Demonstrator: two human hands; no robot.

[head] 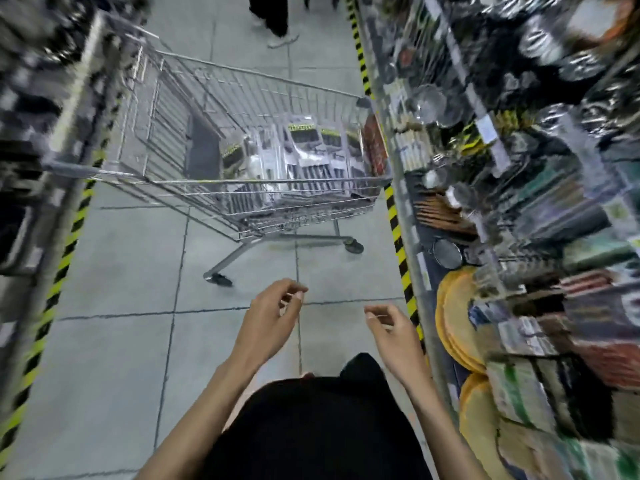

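1. Two shelf runs flanked the aisle, both smeared by motion blur. The right-hand shelf (519, 202) at 3 o'clock showed shiny metal kitchenware only in rough outline. The left-hand shelf (31, 133) at 9 o'clock was dark streaks with nothing readable.
2. The packets (308, 157) lay glossy and blurred in the far end of the cart, and their print could not be read. A red box (374, 147) stood on edge at their 3 o'clock side, against the wire wall.
3. A second person (273, 15) at 12 o'clock was cut off by the top edge, with only legs and a shoe showing.
4. The wearer's black clothing (318, 427) hid the floor at 6 o'clock.
5. The left hand (273, 317) hung in the air above the floor. Its grip was released, with the fingers loosely curled around nothing.
6. The right hand (391, 330) hung apart from the left, at its 3 o'clock, and its grip was likewise released and held nothing.
7. The shopping cart (221, 181) stood at 12 o'clock from both hands, well apart from them, with its right end just beside the right-hand shelf.
8. The floor (121, 271) was grey tile with dark joints.
9. Yellow-and-black striped tape (398, 230) ran along the foot of both shelf runs.
10. Round yellow mats (457, 313) were stacked low in the right-hand shelf, at 3 o'clock from the right hand.
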